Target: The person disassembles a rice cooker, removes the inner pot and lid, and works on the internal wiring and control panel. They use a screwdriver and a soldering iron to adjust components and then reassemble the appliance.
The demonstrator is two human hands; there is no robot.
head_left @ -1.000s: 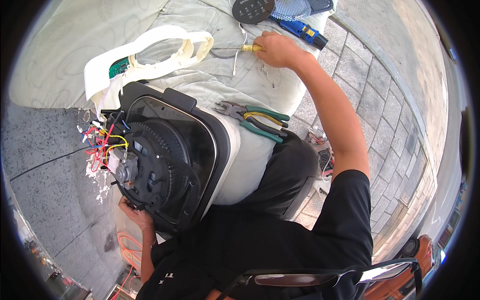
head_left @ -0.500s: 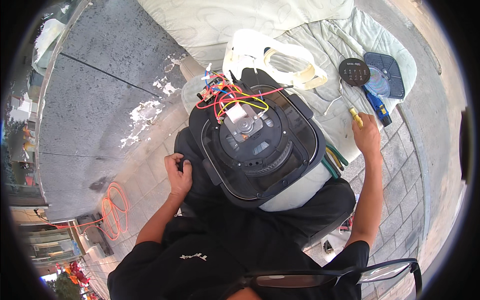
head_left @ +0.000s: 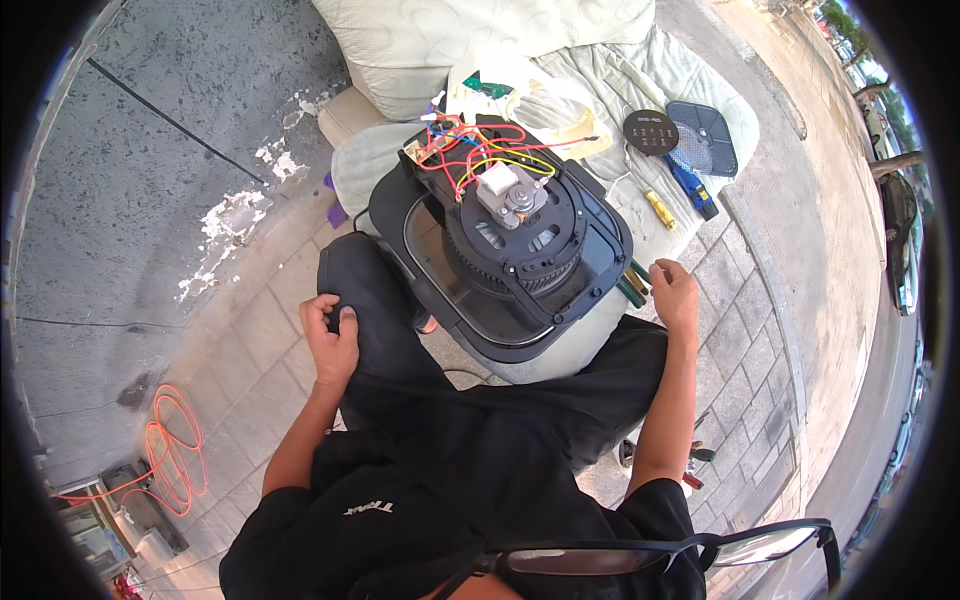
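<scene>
A black rounded-square appliance body [head_left: 470, 310] stands on the padded cloth in front of my knees, its inside exposed. A metal motor [head_left: 515, 200] sits on its round black housing. Loose red, yellow and blue wires [head_left: 480, 138] spread over the back. My left hand [head_left: 332, 342] rests on my left knee, holding nothing, thumb apart from the loosely bent fingers. At the appliance's right, my right hand [head_left: 674, 290] hovers beside green-handled pliers [head_left: 632, 288], its fingers loosely bent with nothing visible in them. A yellow-handled screwdriver [head_left: 660, 210] lies on the cloth beyond it.
Behind the appliance lies a white plastic shell [head_left: 570, 115]. A round black control panel [head_left: 650, 132], a dark perforated tray [head_left: 708, 135] and a blue-and-black tool [head_left: 693, 190] lie at the right. An orange hose [head_left: 170, 450] coils on the paving at left.
My right hand has let go of the yellow-handled screwdriver, which now lies on the cloth, and has drawn back toward the pliers. The view has shifted; my left hand stays on the knee.
</scene>
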